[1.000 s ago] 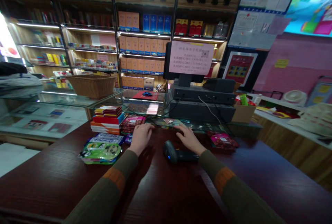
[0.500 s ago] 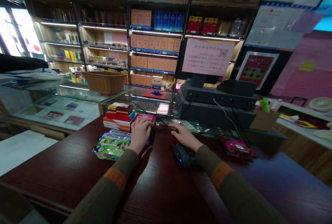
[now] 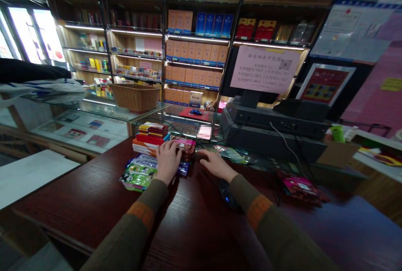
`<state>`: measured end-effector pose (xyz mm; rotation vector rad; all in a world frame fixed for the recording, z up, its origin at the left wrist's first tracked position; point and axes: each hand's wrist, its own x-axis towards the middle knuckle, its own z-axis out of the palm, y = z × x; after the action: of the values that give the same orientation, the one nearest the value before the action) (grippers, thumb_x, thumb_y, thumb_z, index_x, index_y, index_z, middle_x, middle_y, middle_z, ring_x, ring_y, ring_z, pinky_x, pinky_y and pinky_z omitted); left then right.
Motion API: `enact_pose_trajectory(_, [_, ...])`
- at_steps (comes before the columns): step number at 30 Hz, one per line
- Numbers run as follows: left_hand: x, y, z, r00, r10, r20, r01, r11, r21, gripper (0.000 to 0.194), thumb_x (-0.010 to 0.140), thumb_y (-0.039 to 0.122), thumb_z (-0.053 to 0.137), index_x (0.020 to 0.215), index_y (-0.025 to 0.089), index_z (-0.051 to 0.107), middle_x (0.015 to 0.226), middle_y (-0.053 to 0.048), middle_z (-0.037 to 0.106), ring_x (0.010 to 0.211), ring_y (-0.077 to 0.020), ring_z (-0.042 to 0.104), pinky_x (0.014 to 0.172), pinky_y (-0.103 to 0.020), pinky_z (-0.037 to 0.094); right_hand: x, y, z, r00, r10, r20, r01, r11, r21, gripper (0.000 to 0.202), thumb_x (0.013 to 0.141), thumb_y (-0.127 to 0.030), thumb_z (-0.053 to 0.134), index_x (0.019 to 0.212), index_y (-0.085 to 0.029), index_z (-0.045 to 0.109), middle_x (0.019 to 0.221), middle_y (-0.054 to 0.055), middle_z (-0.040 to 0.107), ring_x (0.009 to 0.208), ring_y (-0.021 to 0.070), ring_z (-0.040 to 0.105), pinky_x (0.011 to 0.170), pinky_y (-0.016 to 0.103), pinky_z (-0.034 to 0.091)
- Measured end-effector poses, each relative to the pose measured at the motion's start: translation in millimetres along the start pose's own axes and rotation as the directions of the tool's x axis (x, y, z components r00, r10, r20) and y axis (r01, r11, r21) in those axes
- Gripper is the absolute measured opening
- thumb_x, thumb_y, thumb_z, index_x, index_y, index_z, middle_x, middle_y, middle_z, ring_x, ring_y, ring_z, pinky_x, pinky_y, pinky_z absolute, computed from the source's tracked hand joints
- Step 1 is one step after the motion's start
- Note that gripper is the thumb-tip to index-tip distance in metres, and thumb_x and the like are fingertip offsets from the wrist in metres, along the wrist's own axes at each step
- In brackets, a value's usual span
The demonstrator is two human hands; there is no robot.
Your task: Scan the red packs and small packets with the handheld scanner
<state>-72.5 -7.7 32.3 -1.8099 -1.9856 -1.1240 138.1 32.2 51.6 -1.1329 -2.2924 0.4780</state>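
Note:
My left hand [image 3: 168, 161] lies with its fingers apart over the left end of a pink and brown snack packet [image 3: 187, 148]. A blue packet [image 3: 183, 169] shows under that hand, and a green packet with a panda picture [image 3: 138, 174] lies left of its wrist. Just behind its fingers is a stack of small boxes and red and gold packs [image 3: 147, 139]. My right hand [image 3: 216, 164], fingers stretched out and holding nothing, is a little right of the pink packet, apart from it. Partly hidden beneath my right wrist is a dark handheld scanner [image 3: 228, 195] with a blue light.
Another pink packet [image 3: 301, 187] lies at the right of the brown counter [image 3: 194, 229]. Behind stand a monitor with a paper sign [image 3: 264, 70], a dark cash-register base [image 3: 270, 137] with cables, and a wicker basket [image 3: 135, 96]. A mouse [image 3: 195, 112] rests on a red mat.
The view has turned slightly left. My left hand has slid left, uncovering more of the pink packet. My right hand has come left, closer to that packet.

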Motion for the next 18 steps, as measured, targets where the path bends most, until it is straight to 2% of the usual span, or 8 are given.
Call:
enact_pose_trajectory(7, [2.1, -5.0, 3.7, 0.998, -0.066, 0.016, 0.065, 0.995, 0.075, 0.039, 0.095, 0.045, 0.051, 0.125, 0.023, 0.063, 0.134, -0.012, 0.063, 0.119, -0.0316, 0.056, 0.108, -0.050, 0.037, 19.1, 2.3, 15.8, 1.000, 0.024, 0.015, -0.026, 0.993, 0.114, 0.048, 0.082, -0.016, 0.060, 0.128, -0.031, 0.063, 0.130, 0.000, 0.069, 0.123, 0.0231, 0.061, 0.114, 0.046, 0.038])
enact_pose_trajectory(13, [7.4, -5.5, 2.2, 0.992, -0.113, 0.054, 0.106, 0.988, 0.112, 0.046, 0.096, 0.050, 0.048, 0.128, 0.021, 0.062, 0.130, -0.014, 0.066, 0.115, -0.0339, 0.059, 0.104, -0.051, 0.039, 33.6, 1.2, 28.0, 0.999, 0.032, 0.012, -0.034, 0.948, 0.315, 0.046, 0.080, -0.011, 0.056, 0.124, -0.022, 0.066, 0.125, 0.004, 0.071, 0.119, 0.0213, 0.063, 0.109, 0.040, 0.045])
enact_pose_trajectory(18, [11.2, -6.3, 3.6, 0.986, -0.133, 0.097, 0.122, 0.987, 0.105, 0.049, 0.095, 0.053, 0.047, 0.131, 0.021, 0.060, 0.125, -0.015, 0.069, 0.115, -0.0346, 0.060, 0.102, -0.052, 0.039, 39.0, -4.4, 29.8, 0.992, 0.125, 0.019, -0.124, 0.930, 0.347, 0.045, 0.078, -0.014, 0.058, 0.121, -0.022, 0.069, 0.118, 0.004, 0.073, 0.112, 0.0219, 0.065, 0.107, 0.041, 0.046])
